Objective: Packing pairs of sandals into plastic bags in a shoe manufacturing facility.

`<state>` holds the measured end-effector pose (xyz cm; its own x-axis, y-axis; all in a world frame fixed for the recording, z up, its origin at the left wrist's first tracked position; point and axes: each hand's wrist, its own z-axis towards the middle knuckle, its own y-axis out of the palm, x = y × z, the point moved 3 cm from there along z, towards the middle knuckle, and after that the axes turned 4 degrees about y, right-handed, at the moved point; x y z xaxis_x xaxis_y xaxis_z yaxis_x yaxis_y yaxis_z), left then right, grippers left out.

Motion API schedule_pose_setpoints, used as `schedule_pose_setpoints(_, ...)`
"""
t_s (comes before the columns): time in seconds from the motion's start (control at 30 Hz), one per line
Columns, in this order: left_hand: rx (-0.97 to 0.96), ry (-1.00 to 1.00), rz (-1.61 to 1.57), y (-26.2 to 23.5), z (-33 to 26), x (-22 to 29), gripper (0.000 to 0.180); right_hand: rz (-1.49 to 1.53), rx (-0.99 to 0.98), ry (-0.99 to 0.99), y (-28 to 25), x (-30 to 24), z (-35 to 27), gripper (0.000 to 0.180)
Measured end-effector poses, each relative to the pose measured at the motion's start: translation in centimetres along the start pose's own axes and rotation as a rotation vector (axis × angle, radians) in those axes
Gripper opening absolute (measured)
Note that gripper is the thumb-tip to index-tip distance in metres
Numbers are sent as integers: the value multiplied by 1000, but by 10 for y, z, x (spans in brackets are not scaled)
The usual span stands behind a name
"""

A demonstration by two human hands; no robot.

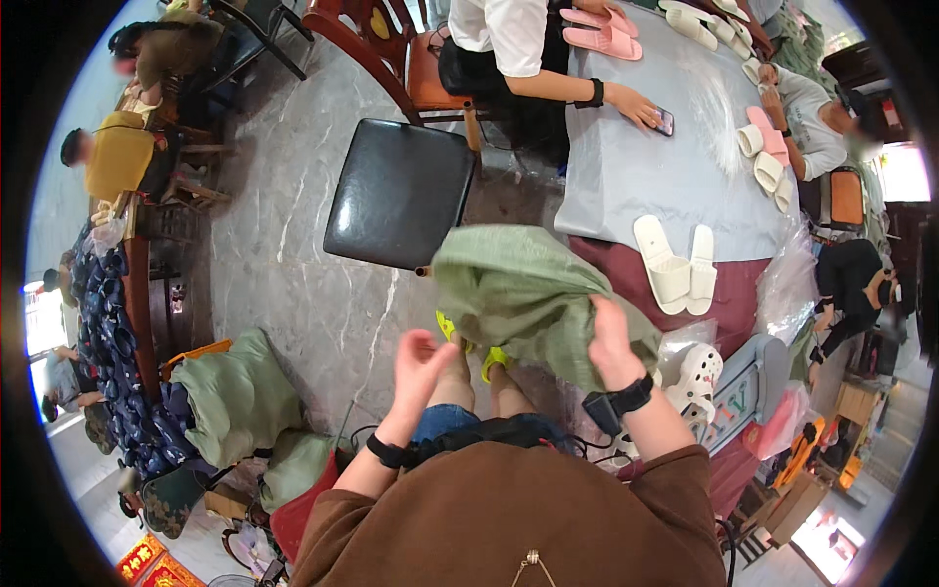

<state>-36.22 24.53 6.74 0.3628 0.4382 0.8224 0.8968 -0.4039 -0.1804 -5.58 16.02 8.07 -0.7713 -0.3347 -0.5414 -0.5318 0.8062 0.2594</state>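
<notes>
A rumpled green woven sack (518, 289) hangs in front of me, above the floor and beside the table. My right hand (610, 342) is closed on its right part, with the fingers gripping the fabric. Left of the sack is my left hand (421, 370), apart from it, empty, with fingers loosely bent and spread. What the sack contains, if anything, is hidden. Beyond it, near the table edge, lies a pair of cream slippers (675, 264). A white clog (696, 377) sits close to my right forearm.
A black-seated chair (399, 191) stands just past the sack. The table (626, 186) holds pink slippers (602, 37), more cream pairs and clear plastic. Another person's hand (636, 106) rests by a phone (665, 121). Full green sacks (235, 399) sit on the left. A grey crate (748, 391) stands right.
</notes>
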Motion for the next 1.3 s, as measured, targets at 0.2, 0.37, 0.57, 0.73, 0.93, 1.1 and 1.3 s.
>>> schedule_pose_setpoints(0.2,-435,277,0,95,0,46,77,-127,-398,79,56,33,-46,45)
schedule_pose_setpoints(0.37,-393,237,18,89,-7,26,50,-645,-449,72,7,-6,-35,31)
schedule_pose_setpoints(0.57,-349,-81,-277,76,-27,-2,34,-1083,-401,-385,23,-28,-42,35)
schedule_pose_setpoints(0.73,-234,432,159,90,-40,29,32,-1382,-393,-445,63,24,-44,47)
schedule_pose_setpoints(0.93,-94,189,240,16,-15,-45,37,-643,-266,-211,3,-19,8,36)
schedule_pose_setpoints(1.1,122,-86,275,-53,0,-154,28,-198,-2,-250,-12,-133,3,28)
schedule_pose_setpoints(1.3,158,115,507,-54,2,-123,20,-1086,133,-998,17,-222,-47,18)
